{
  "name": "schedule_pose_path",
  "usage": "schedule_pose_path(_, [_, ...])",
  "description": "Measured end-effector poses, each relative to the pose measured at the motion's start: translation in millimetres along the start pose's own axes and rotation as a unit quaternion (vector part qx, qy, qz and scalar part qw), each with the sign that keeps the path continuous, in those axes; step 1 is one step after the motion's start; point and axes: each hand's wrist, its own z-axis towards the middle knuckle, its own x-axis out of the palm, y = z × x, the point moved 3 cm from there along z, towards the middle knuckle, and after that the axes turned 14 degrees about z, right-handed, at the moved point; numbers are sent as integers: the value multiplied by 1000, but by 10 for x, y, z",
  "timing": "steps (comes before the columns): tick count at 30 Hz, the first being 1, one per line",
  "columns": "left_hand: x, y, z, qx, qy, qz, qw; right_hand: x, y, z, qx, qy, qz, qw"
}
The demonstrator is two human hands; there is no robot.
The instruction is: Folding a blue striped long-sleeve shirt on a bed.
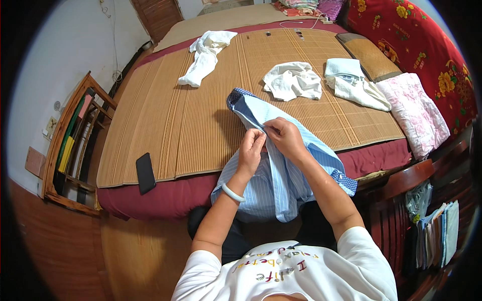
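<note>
A light blue striped shirt (pixel 296 185) with dark dotted trim at its collar and cuff lies over my lap and the bed's front edge. Near its collar, my left hand (pixel 251 148) pinches the front strip of the shirt, a pale bangle on that wrist. Close beside it, my right hand (pixel 286 136) grips the same strip with its fingers bent together. The two hands almost touch. Whatever small part lies between the fingertips is hidden.
A bamboo mat (pixel 150 125) covers the bed over a dark red sheet (pixel 145 203). On the mat lie a black phone (pixel 145 173), white cloths (pixel 292 81) and a folded pale garment (pixel 356 85). A pink floral pillow (pixel 416 115) is at right, above a wooden chair (pixel 396 185).
</note>
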Motion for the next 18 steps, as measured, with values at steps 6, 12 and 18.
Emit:
schedule_pose_path(6, [49, 49, -20, -117, 28, -117, 986, 30, -87, -11, -2, 25, 18, 1000])
schedule_pose_path(12, [5, 137, 29, -64, 31, -49, 996, 33, -48, -7, 16, 39, 3, 999])
schedule_pose_path(18, [-26, 157, 50, -13, 54, 8, 998, 23, 11, -13, -8, 40, -12, 999])
